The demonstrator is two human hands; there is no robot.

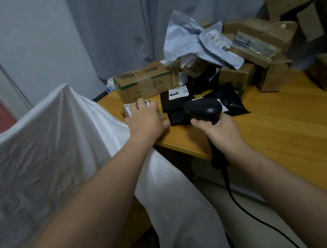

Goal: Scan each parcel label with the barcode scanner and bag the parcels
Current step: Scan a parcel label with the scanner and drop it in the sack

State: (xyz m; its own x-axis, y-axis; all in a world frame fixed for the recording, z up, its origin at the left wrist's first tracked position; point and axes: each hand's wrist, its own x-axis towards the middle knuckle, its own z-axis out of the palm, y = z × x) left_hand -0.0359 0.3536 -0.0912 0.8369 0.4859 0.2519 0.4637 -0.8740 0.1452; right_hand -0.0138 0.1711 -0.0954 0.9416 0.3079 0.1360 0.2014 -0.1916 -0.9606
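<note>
My right hand (222,132) grips the handle of a black corded barcode scanner (204,109), whose head points away over black plastic mailers (178,102) on the wooden table (289,122). My left hand (148,118) lies on top of a small flat cardboard parcel (160,115) with a white label (129,108) near the table's left corner, fingers spread over it and the thumb at its near edge. A big white plastic bag (46,148) stands open at the left, under my left forearm.
Behind the small parcel sits a brown carton (144,83) with green tape. Grey poly mailers (194,39) and several brown boxes (261,41) pile up at the back right against a grey curtain. The scanner's cable (248,211) hangs off the table's front edge.
</note>
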